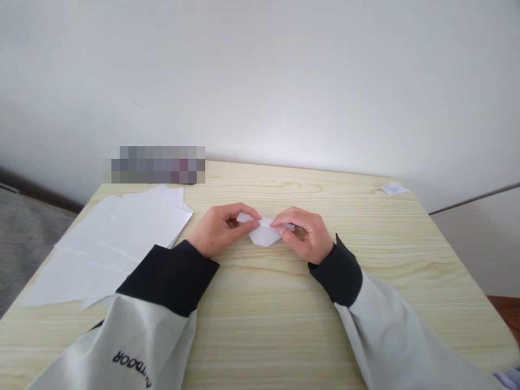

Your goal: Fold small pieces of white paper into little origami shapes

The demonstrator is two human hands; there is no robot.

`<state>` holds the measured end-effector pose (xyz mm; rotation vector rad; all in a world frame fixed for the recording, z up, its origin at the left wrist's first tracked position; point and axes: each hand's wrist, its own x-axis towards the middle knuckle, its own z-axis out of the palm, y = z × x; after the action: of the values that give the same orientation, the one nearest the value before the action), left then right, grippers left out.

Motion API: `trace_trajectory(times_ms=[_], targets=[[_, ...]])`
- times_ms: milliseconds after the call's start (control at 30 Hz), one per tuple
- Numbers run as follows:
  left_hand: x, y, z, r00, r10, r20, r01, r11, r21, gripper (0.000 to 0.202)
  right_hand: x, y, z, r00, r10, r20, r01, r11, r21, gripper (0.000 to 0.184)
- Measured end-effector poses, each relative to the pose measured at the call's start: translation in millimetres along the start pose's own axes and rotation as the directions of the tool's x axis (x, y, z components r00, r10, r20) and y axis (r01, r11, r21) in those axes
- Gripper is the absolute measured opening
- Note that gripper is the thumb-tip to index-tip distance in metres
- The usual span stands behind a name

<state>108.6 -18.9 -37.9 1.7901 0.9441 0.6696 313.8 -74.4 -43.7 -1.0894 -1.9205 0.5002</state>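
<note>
A small folded piece of white paper [265, 235] is held between both hands over the middle of the wooden table. My left hand [221, 227] pinches its left end between thumb and forefinger. On the opposite side, my right hand [305, 230] grips the right end, fingertips near the top fold and thumb beneath. The paper's lower part comes to a blunt point facing me, and a narrow corner shows past each hand's fingers. Parts of both upper edges are covered by the fingers.
Loose white sheets [122, 238] lie in an uneven pile on the left of the light wood-grain table [260, 336]. A blurred-out object [156, 167] sits at the back left. Another small folded paper [393, 188] rests near the back right corner. A white wall [284, 81] rises behind the table.
</note>
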Motion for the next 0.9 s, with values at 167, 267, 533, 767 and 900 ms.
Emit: trace_trajectory(times_ms=[167, 267, 533, 767, 900], targets=[[0.6, 1.1, 0.6, 1.0, -0.025, -0.02, 0.024, 0.999, -0.044, 0.029, 1.0, -0.4, 0.1, 0.999, -0.039, -0.006, 0.039, 0.999, 0.002, 0.011], [1.1, 0.9, 1.1, 0.999, -0.022, -0.037, 0.019, 0.997, -0.073, 0.028, -0.8, 1.0, 2.0, 0.997, 0.082, -0.008, -0.082, 0.996, 0.024, 0.011], [-0.8, 4.3, 0.6, 0.999, 0.0, -0.045, -0.001, 1.0, -0.023, 0.038, -2.5, 3.6, 4.7, 0.962, 0.273, 0.004, -0.273, 0.962, 0.031, 0.016], [0.4, 9.7, 3.2, 0.996, -0.011, -0.088, 0.022, 0.992, 0.122, 0.028, -0.6, 1.6, 6.7, 0.968, 0.247, -0.039, -0.248, 0.969, -0.023, 0.013], [-0.2, 9.4, 3.4, 0.996, -0.008, -0.088, 0.02, 0.989, 0.145, 0.026, 0.7, 2.9, 6.0, 0.97, 0.243, -0.021, -0.243, 0.969, -0.048, 0.014]])
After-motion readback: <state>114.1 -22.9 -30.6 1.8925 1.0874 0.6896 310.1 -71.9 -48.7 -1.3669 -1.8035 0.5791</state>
